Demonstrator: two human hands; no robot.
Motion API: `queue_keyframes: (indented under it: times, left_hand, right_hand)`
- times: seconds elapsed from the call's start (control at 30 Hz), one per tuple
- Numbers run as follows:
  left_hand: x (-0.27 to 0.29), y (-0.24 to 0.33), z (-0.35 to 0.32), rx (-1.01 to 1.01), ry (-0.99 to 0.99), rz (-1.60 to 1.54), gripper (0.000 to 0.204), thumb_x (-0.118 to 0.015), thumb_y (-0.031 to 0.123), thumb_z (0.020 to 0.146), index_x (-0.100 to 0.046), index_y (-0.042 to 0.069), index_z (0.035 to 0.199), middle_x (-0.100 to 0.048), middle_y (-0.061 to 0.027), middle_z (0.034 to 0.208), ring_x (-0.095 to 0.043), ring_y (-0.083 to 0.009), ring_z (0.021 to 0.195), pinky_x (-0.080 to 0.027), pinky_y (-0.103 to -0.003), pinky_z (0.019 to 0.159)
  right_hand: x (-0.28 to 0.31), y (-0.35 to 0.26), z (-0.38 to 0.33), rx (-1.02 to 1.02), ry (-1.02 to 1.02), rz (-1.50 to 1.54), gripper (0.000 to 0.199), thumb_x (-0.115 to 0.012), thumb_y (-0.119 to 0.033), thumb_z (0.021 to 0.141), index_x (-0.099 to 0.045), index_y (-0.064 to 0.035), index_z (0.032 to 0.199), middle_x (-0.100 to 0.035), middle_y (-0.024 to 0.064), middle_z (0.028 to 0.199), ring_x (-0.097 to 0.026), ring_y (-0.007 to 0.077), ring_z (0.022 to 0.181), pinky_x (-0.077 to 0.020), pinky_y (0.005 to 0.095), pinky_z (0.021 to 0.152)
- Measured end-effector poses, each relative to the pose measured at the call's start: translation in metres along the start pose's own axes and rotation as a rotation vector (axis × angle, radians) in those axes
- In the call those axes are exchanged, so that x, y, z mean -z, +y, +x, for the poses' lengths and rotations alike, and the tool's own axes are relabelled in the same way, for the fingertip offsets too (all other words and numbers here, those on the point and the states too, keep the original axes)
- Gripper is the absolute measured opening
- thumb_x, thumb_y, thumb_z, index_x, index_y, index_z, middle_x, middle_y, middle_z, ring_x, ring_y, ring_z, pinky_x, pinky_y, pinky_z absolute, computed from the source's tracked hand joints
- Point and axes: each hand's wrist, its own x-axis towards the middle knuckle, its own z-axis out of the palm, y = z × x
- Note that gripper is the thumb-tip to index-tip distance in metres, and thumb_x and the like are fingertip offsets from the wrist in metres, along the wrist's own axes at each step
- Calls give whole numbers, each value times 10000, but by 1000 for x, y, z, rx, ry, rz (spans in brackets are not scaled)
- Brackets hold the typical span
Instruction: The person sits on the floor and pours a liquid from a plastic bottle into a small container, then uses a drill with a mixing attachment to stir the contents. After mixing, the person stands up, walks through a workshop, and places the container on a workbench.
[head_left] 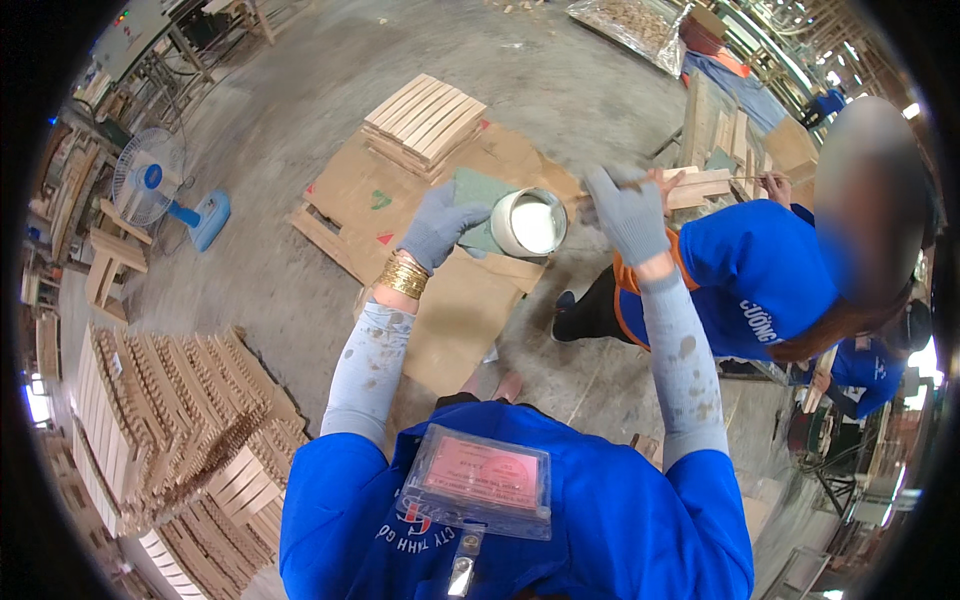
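Head view, left hand [440,225] gripping white can [529,222]

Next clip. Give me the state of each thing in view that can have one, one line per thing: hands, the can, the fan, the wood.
Left hand in grey knit glove: raised, gripping the can.
Right hand in grey knit glove: raised, blurred; hold unclear.
Round metal can with white contents: open, tilted, mouth facing the camera.
Blue and white floor fan: upright; running or not unclear.
Pale wooden slats on flattened brown cardboard: stacked flat.
Clear plastic badge holder with pink card: hanging on chest.

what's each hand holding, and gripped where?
Left hand holds the white-filled can by its side wall. Right hand is raised; any hold can't be told.
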Motion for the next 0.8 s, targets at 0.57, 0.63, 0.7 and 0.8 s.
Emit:
queue_keyframes:
  times: [0.57,0.63,0.7,0.8]
  left_hand:
    - [-1,20,25,-34,-209,163,300,-671,152,791,-633,-4,1046,-666,-58,868,-624,-115,692,-515,-248,584]
    - [3,25,23,-43,-190,163,303,-663,153,795,-629,-7,1050,-665,-78,922,-641,-124,759,-523,-248,607]
    - [2,32,20,-4,-189,163,295,-654,154,804,-631,-6,1050,-663,-83,955,-645,-129,813,-527,-257,656]
    - [-11,24,23,-91,-177,326,258,-632,138,821,-630,-31,1015,-664,-100,954,-651,-165,835,-525,-274,722]
  right_hand:
    - [52,-69,48,231,-601,-2,161,-653,-180,815,-692,-27,845,-652,125,699,-617,224,602,-487,320,594]
    - [63,-57,34,212,-516,-99,190,-645,-221,809,-685,-35,812,-642,136,700,-610,253,604,-477,347,586]
    - [66,-47,7,194,-475,-2,204,-638,-239,813,-678,-39,795,-633,143,701,-605,278,610,-470,363,580]
    - [52,-36,-18,255,-406,264,199,-634,-235,831,-669,-40,828,-626,158,718,-598,328,633,-462,378,572]
